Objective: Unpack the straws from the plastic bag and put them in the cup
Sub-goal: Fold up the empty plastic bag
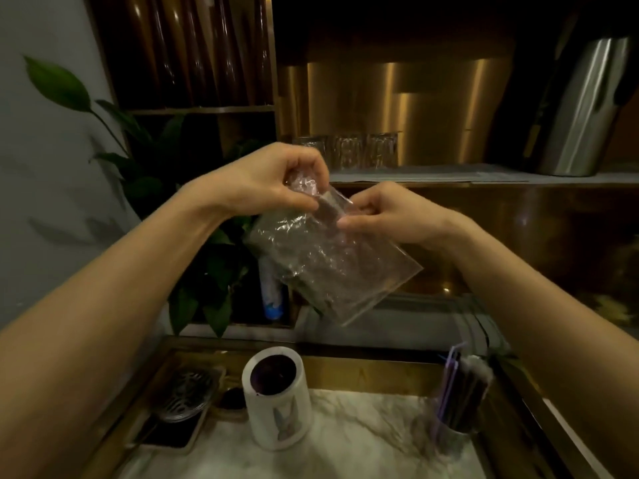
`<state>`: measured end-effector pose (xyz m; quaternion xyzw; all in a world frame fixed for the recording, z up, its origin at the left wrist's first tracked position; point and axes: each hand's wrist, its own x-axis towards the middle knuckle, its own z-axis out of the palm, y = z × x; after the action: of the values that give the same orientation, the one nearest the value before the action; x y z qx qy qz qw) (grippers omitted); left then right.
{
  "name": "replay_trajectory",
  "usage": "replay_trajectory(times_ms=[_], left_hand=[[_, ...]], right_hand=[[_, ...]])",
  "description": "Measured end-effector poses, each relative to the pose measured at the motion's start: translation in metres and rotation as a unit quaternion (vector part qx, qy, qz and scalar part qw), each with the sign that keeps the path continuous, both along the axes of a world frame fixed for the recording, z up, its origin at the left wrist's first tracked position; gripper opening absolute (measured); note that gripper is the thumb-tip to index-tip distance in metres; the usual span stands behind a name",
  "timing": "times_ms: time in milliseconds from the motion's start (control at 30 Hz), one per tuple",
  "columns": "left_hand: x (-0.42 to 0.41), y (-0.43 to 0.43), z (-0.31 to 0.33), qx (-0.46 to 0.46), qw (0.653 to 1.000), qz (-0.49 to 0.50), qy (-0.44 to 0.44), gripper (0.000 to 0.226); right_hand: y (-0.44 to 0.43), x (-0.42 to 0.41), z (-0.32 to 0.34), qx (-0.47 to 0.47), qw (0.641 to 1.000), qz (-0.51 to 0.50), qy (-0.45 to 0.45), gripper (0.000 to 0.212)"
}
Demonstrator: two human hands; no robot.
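Note:
A clear crinkled plastic bag (328, 264) hangs in the air above the counter, with dark straws dimly visible inside. My left hand (273, 181) pinches the bunched top of the bag. My right hand (383, 212) pinches the bag's upper edge just to the right. Below, a white cup (276, 399) with a bird picture stands on the marble counter; its inside is dark. At the right, a clear glass (456, 402) holds several dark and purple straws.
A round metal strainer (186, 392) and a dark tray lie left of the white cup. A leafy plant (193, 257) stands behind on the left. On the shelf behind are upturned glasses (345, 150) and a steel jug (584, 108).

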<state>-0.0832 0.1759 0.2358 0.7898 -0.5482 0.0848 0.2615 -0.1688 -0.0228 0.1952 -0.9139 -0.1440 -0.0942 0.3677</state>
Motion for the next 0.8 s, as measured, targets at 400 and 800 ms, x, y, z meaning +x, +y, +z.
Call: replay_trajectory(times_ms=[400, 800], left_hand=[[-0.009, -0.004, -0.109, -0.374, 0.855, 0.090, 0.348, 0.124], [0.001, -0.002, -0.112, -0.259, 0.856, -0.132, 0.427, 0.030]], right_hand=[[0.005, -0.001, -0.043, 0.290, 0.945, -0.017, -0.151, 0.010], [-0.029, -0.019, -0.061, 0.247, 0.966, 0.026, -0.075, 0.022]])
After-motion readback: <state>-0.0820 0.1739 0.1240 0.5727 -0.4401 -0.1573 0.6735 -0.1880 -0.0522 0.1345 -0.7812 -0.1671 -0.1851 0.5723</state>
